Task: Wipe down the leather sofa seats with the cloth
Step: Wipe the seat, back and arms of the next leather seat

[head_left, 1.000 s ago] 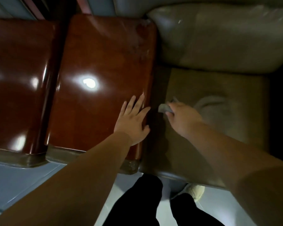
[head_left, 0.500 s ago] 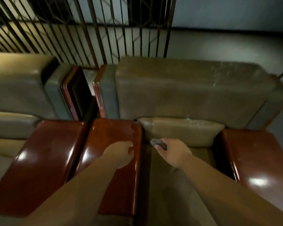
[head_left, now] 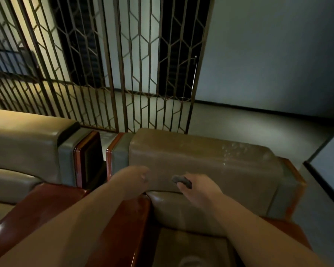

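Cloth bunched in right hand grip, protruding past fingertips.

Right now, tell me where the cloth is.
In the head view the cloth is bunched in the right hand, just right of centre, in front of the brown sofa backrest, with the left hand to its left.

sofa backrest: tan-brown leather | armrest: glossy red-brown wood | cloth: dark grey | gate: bronze bars, hexagon lattice | wall: pale grey-blue
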